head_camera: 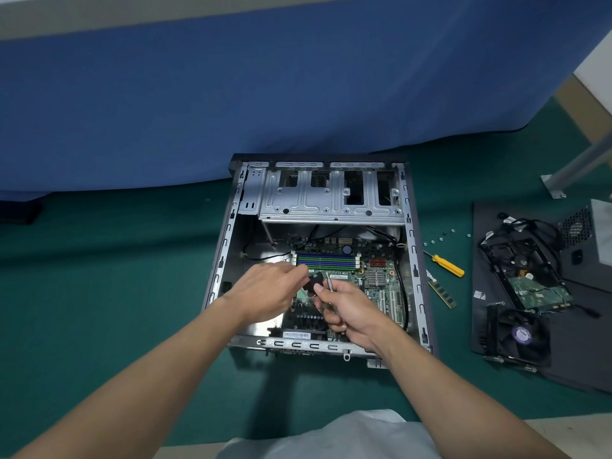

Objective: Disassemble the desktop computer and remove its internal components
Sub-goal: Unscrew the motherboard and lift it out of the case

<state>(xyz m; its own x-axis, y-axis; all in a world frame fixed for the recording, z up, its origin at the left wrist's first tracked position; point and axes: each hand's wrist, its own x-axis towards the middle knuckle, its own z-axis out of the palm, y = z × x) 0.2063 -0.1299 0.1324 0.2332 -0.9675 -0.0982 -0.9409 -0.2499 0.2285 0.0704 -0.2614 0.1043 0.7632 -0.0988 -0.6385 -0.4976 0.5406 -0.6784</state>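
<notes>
Your right hand point(344, 306) grips a thin metal tool point(329, 281), shaft pointing away from you — its tip beside the small black part point(314, 282) your left hand point(268, 289) pinches, over the motherboard point(381, 286) in the case point(228, 233).

A green-covered bench point(132, 260) carries an open computer case point(412, 260) lying flat at its middle. Just right of the case lie a loose row of small screws point(440, 239), a yellow-handled screwdriver point(447, 265) and a memory stick point(442, 293). Further right lies a black side panel point(563, 342) bearing removed parts. A metal post foot point(553, 185) stands at the far right.
</notes>
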